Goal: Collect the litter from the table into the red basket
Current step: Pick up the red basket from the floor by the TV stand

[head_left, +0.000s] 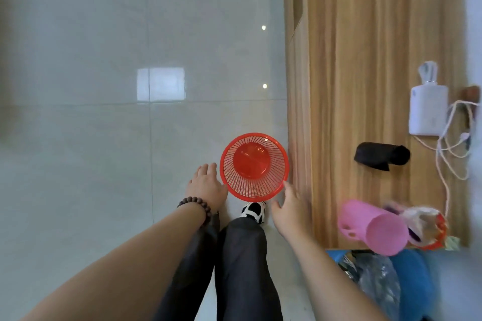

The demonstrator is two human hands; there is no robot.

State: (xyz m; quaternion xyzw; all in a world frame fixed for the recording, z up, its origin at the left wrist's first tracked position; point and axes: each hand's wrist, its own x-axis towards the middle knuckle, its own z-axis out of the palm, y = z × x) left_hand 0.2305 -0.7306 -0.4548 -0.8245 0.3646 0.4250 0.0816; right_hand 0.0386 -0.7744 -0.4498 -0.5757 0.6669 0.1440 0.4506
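Standing on the floor tiles beside the wooden table (378,86), the red basket (254,167) is flanked by both hands. Left hand (206,185) and right hand (289,210) are spread, fingers touching its rim, nothing grasped.

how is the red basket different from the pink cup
The red basket stands upright on the floor beside the table, while the pink cup lies tipped on the tabletop. The basket's wall is open lattice; the cup's is solid. The basket looks wider. Both appear to be plastic and round.
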